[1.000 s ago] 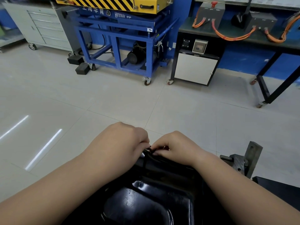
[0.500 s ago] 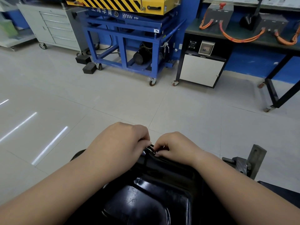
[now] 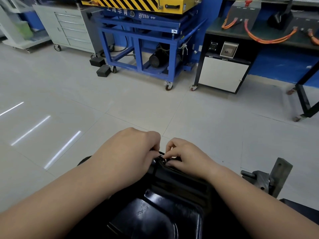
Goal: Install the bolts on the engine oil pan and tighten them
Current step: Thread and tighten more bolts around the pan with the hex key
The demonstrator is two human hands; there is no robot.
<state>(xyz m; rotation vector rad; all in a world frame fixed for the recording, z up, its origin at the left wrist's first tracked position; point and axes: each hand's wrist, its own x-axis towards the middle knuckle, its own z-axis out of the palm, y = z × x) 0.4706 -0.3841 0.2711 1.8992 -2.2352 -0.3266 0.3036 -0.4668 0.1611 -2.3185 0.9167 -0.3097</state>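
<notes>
**Oil pan at the bottom of the frame, both hands at its far edge**

The oil pan, black and glossy, fills the lower centre of the frame, and its far rim reaches up to where our two hands meet. Our left hand lies over that rim just left of centre with its fingers curled under. They are hidden from us, so we cannot tell what, if anything, they grip. Our right hand sits just beside it, with its thumb and curled fingers pinched on a small metal part at the rim. The part is too small for us to make out further. Both bare forearms run in from the lower corners and cross over the pan's sides.

At the lower right, close to the pan, a grey metal bracket stands upright. Pale floor tiles fill the middle. Along the top stand a grey drawer cabinet at the upper left and a blue wheeled frame under a yellow-and-black striped platform. At the upper right is a dark worktop carrying orange cables.
</notes>
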